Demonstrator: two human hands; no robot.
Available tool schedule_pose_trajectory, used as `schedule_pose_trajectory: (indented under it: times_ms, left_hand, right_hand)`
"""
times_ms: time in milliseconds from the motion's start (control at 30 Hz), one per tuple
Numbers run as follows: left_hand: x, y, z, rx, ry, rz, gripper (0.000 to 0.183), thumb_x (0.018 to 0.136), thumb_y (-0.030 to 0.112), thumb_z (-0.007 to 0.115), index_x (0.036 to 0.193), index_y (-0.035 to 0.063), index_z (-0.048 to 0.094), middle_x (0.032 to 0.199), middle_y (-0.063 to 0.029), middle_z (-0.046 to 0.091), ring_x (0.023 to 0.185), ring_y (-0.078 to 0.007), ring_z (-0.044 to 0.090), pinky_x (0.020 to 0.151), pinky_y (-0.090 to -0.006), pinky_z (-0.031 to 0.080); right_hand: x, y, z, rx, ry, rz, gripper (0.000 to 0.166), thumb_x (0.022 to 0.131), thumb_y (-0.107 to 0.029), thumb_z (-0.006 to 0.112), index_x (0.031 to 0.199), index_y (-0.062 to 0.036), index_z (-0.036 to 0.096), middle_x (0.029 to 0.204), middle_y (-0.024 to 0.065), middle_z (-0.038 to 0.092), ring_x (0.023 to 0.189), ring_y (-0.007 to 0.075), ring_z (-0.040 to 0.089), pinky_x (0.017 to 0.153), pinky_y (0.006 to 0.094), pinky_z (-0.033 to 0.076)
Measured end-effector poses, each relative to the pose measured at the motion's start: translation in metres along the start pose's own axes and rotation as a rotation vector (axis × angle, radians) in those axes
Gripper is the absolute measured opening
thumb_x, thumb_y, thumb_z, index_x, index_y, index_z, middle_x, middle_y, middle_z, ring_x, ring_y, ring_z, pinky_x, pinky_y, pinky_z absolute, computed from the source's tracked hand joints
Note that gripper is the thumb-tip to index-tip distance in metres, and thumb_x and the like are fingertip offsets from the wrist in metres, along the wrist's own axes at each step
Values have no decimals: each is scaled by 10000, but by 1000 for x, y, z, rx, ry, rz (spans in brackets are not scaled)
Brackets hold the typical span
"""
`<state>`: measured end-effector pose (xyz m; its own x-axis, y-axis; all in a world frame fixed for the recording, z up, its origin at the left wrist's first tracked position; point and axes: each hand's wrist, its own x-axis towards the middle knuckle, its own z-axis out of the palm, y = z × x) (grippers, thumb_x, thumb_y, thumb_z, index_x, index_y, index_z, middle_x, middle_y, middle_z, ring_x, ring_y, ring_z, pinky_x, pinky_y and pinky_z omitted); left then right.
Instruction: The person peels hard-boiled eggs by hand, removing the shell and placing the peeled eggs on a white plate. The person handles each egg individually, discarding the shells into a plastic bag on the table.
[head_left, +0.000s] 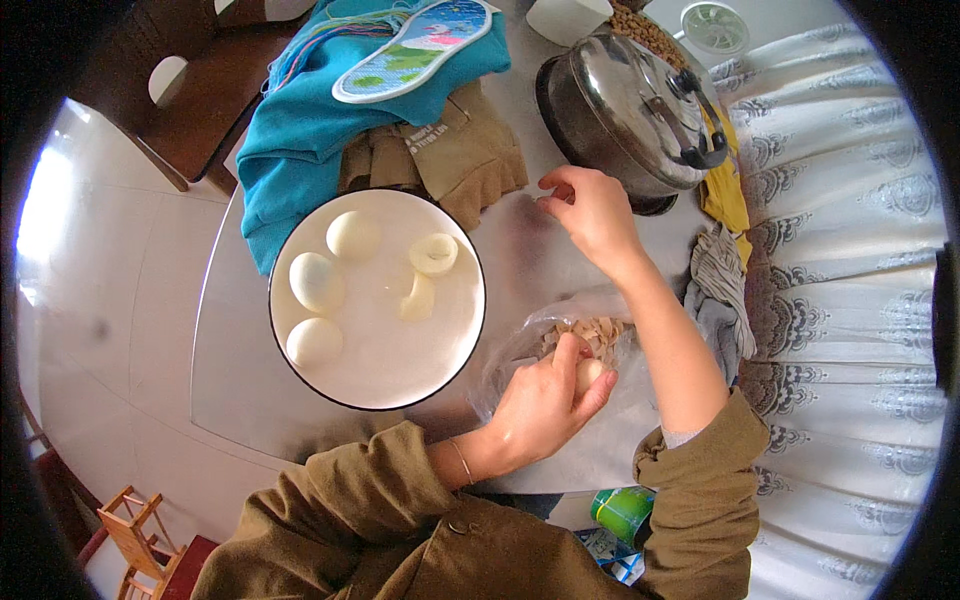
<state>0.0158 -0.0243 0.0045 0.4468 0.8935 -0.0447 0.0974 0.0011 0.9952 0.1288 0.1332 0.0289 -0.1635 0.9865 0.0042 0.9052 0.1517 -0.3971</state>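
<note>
My left hand (541, 401) is closed around an egg (589, 374), only part of which shows between thumb and fingers. Directly beneath it is a clear plastic bag (517, 352) holding broken brown eggshell pieces (600, 331). My right hand (592, 214) is raised beside the pot, its fingers loosely curled, with a small gap between thumb and forefinger and nothing visible in them. To the left, a white dark-rimmed plate (375, 375) carries three whole peeled eggs (315, 281), a hollowed egg white (433, 254) and a torn strip of egg white (417, 298).
A lidded steel pot (622, 112) stands at the back right. Behind the plate lie teal cloth (300, 165), brown clothing (472, 150) and an embroidered insole (412, 52). Grey cloth (716, 292) and a patterned curtain (832, 247) line the right. A green container (622, 511) is below the table edge.
</note>
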Motion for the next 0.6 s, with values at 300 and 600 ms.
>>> schedule_pose_trajectory:
  times_ms: [300,600]
  left_hand:
    - [-1,2,0,16,3,-24,348,855,304,581,1006,17,453,729,-225,596,688,-393,603,612,-446,476]
    - [0,-1,0,25,14,-1,343,854,296,579,1006,17,451,732,-230,595,692,-406,598,609,-450,477]
  right_hand:
    - [8,11,19,-86,-18,40,126,732,-131,595,804,-50,660,795,171,639,792,343,613,711,413,475]
    - [10,14,14,61,96,40,120,752,-102,617,827,-9,631,704,124,641,630,248,617,619,329,475]
